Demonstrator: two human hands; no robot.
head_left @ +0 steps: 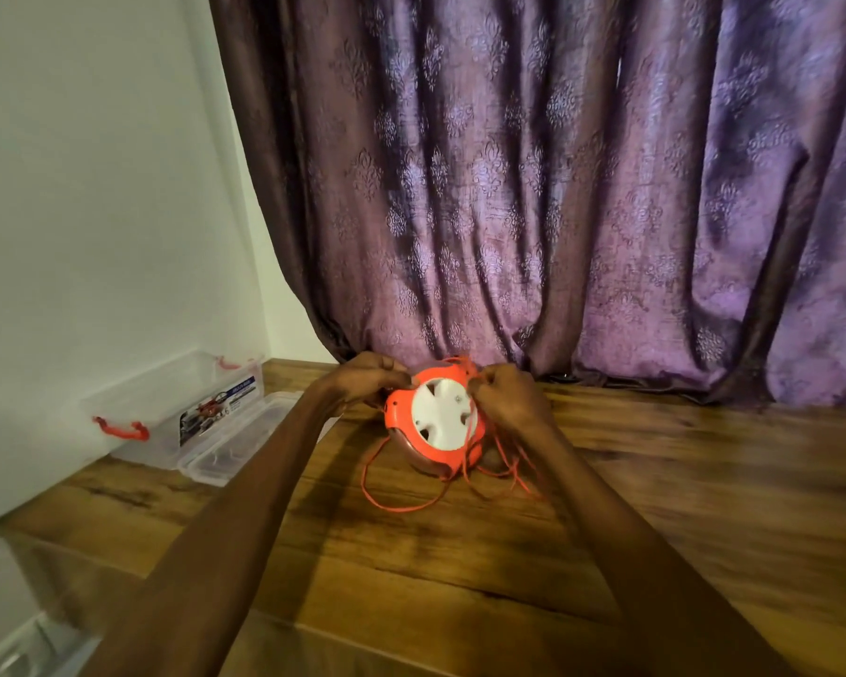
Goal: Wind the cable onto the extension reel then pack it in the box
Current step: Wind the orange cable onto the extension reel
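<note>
Gripping the orange extension reel [435, 417] at its rim, left hand [370, 378] and right hand [506, 395] feed orange cable [391, 503], much lying loose on the tabletop [509, 554]. Winding looks unfinished; clear storage box [177, 408] waits left.

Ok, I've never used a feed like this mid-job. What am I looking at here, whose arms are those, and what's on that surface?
There is one picture, from a camera worn on a person's head, looking forward and down. The two bare arms are that person's own; there is no machine. The left hand and right hand both grip an orange and white extension reel, which stands on a wooden table. Its thin orange cable is partly loose, lying in loops on the wood in front of the reel. At the table's left, by the wall, sits a clear plastic box with red handles, open, with its lid lying beside it. A purple curtain hangs behind.
</note>
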